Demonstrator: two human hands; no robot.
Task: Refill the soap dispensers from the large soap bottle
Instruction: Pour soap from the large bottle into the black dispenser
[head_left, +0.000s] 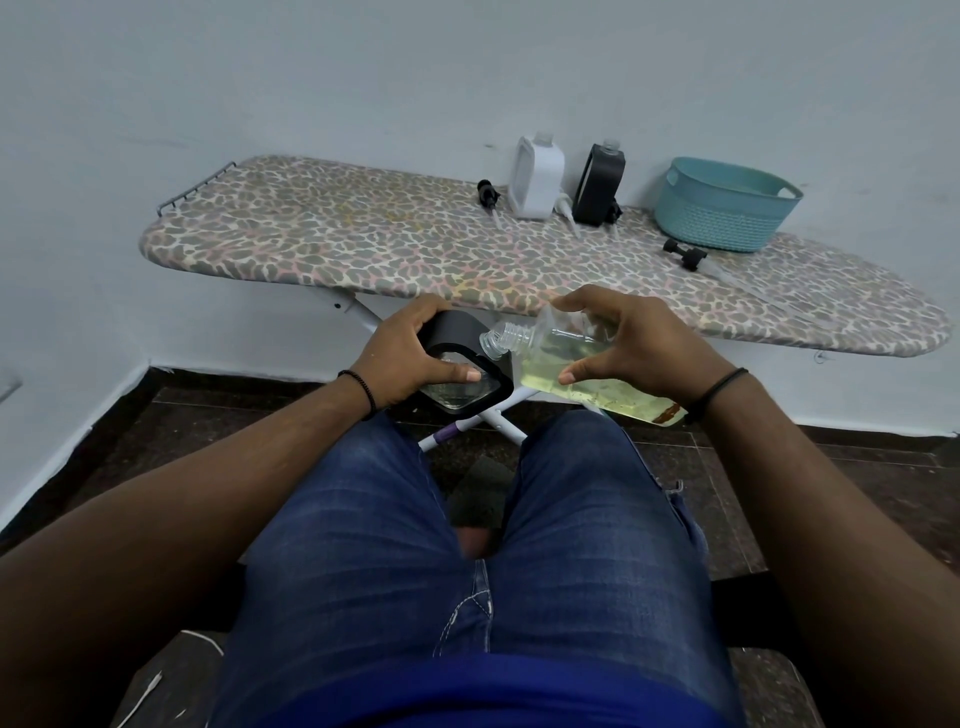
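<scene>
A leopard-print ironing board (363, 244) stands against a pale wall. In front of it, the left hand (402, 358) grips a black soap dispenser (467, 364); the right hand (634, 343) holds the tilted soap bottle (566, 364). Keeping the bottle's neck over the dispenser's opening and tipping slowly should avoid spills.

Three dispensers (535, 179); three pumps (685, 255); one basket (727, 208)

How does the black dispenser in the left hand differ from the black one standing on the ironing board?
The held black dispenser is tilted in the left hand over the lap, with the large soap bottle in the right hand tipped at its opening; the standing black dispenser rests upright and untouched on the ironing board by the wall. Both have black shells and no pump fitted.
</scene>
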